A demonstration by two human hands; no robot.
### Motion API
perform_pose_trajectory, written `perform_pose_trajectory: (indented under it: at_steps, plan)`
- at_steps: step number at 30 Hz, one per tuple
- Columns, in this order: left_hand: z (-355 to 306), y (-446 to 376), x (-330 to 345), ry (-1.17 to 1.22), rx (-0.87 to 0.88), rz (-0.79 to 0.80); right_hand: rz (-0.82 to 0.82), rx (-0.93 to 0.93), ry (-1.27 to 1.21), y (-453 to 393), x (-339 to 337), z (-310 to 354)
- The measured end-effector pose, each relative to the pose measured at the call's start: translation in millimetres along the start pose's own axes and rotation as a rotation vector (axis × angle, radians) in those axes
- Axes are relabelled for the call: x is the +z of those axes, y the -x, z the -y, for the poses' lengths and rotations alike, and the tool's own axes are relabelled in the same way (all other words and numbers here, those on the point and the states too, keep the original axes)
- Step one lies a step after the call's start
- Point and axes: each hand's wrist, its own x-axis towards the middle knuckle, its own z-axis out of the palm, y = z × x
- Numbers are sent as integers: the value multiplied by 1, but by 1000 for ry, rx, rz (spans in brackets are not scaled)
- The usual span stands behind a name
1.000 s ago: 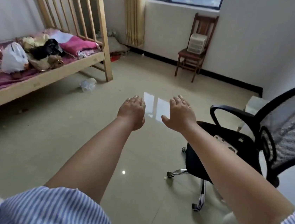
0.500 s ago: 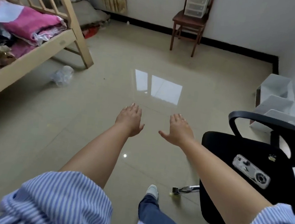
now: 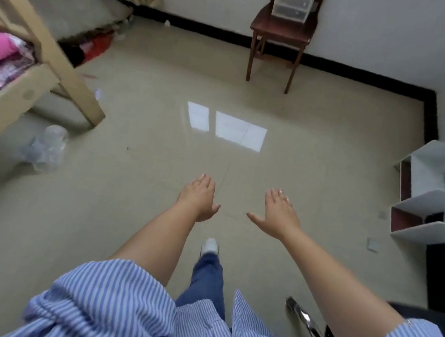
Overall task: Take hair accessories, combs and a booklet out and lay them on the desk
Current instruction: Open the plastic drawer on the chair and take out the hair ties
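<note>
My left hand [image 3: 198, 196] and my right hand [image 3: 278, 213] are stretched out in front of me over the tiled floor, palms down, fingers apart, holding nothing. No hair accessories, combs, booklet or desk are in view. A small clear plastic drawer unit [image 3: 293, 0] stands on a wooden chair [image 3: 279, 33] against the far wall.
A wooden bed frame [image 3: 45, 37] with pink bedding is on the left, with a crumpled plastic bag [image 3: 44, 148] on the floor beside it. White shelf pieces [image 3: 435, 192] lean at the right wall. A black office chair's base [image 3: 306, 324] shows at lower right. My leg and shoe [image 3: 210, 246] are below.
The view has tilted down and moved forward and left. The office chair has slid almost out of the frame at lower right. Both hands stay open and empty.
</note>
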Motion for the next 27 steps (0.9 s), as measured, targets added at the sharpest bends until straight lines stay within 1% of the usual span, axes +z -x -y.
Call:
perform_pose_trajectory:
  at_steps: [3, 8, 11, 14, 18, 22, 27]
  plan:
    - [25, -90, -67, -19, 29, -25, -41, 72, -59, -82, -69, -9]
    - [41, -236, -170, -69, 82, -62, -102, 70, -124, -215, -169, -29]
    - [47, -338, -232, -138, 125, -98, -150, 127, -164, -314, -234, -59]
    - [52, -439, -291, -154, 103, -96, -187, 159, -180, -415, -302, -90]
    - [51, -558, -367, -128, 85, -39, -155, 138, -151, -533, -392, -114]
    - [54, -661, -437, -102, 131, -63, -129, 117, -153, -639, -473, -116]
    - [70, -813, -517, -68, 131, -111, -146, 93, -140, -785, -549, -112]
